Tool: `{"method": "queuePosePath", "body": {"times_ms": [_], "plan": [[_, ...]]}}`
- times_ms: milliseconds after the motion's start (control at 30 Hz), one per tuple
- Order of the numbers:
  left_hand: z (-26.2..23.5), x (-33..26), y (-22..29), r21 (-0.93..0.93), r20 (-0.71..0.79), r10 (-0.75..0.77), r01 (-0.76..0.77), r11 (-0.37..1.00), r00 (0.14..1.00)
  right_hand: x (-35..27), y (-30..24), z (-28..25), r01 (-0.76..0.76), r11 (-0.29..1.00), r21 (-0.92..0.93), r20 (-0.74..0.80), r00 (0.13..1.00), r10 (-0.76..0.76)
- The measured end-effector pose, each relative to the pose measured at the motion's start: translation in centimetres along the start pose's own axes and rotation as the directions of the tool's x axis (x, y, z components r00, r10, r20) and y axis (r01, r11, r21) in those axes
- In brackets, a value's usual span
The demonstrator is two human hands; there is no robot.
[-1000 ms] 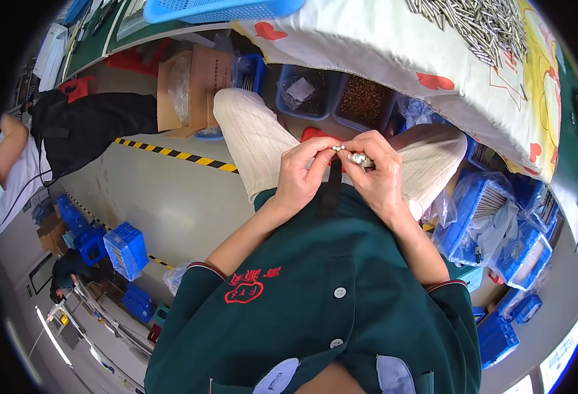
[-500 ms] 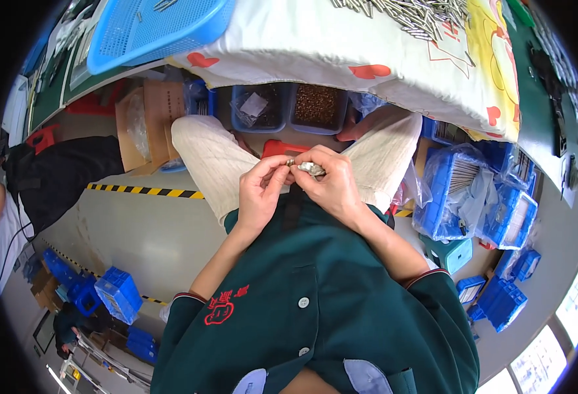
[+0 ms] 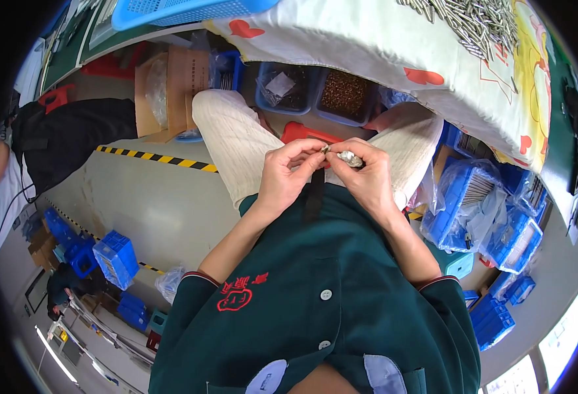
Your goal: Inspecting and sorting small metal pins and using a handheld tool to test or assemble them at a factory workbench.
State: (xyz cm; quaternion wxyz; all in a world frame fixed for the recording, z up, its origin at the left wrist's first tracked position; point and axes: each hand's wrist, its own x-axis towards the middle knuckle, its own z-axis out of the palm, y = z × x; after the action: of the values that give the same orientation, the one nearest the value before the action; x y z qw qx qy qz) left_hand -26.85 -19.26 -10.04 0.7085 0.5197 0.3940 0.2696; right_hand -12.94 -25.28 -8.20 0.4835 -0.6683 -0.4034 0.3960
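Head view: small silvery metal part [image 3: 349, 158] pinched crosswise between left hand [image 3: 288, 176] and right hand [image 3: 366, 178], above lap.

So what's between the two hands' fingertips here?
In the head view, a small silvery metal part is pinched between the left hand and right hand.

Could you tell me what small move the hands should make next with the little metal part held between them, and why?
Probably bring the left hand a touch closer, easing its small ring-like piece onto the silvery metal part pinched in the right hand. The two pieces sit tip to tip over the lap, nearly touching, fingertips of both hands closed on them, so joining looks the likeliest step.
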Motion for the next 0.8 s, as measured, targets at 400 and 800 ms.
{"method": "queuePosePath", "body": {"times_ms": [400, 800], "plan": [[0.08, 0.67, 0.25, 0.160, -0.025, 0.236, -0.229, 0.960, 0.972, 0.48, -0.30, 0.19, 0.153, 0.988, 0.003, -0.074, 0.985, -0.153], [0.53, 0.77, 0.34, 0.030, 0.005, 0.145, -0.146, 0.989, 0.989, 0.44, -0.18, 0.12, 0.269, 0.962, -0.042, -0.139, 0.952, -0.272]]}}
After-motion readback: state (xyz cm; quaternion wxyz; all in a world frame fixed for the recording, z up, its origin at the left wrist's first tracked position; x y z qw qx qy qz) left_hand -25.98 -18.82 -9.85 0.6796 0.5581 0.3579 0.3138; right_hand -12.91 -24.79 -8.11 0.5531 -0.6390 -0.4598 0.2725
